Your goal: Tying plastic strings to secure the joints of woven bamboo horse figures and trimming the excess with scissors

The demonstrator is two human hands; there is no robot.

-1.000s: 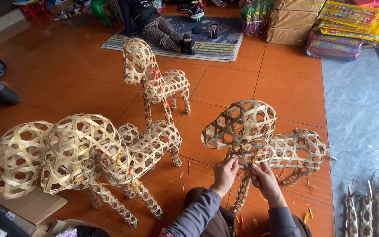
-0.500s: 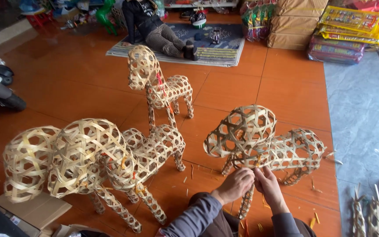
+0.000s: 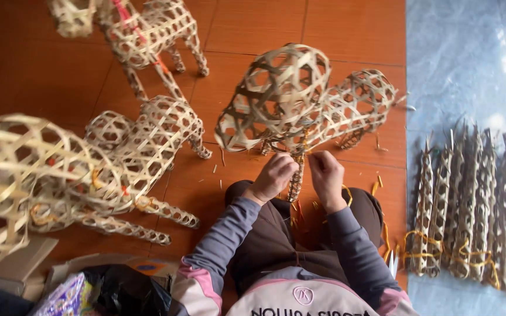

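Both hands, left and right, pinch the front leg of a woven bamboo animal on the tiled floor. Finished woven animals crowd the left; bundled woven legs lie right.

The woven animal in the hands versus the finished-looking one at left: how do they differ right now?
The woven animal in the hands is being worked: the left hand and right hand grip its front leg. The woven animal at left is untouched, with legs stretched toward the person. The held one's head looks darker and sits mid-floor; the left one is paler and cut off by the frame edge. Both share open hexagonal strip weave.
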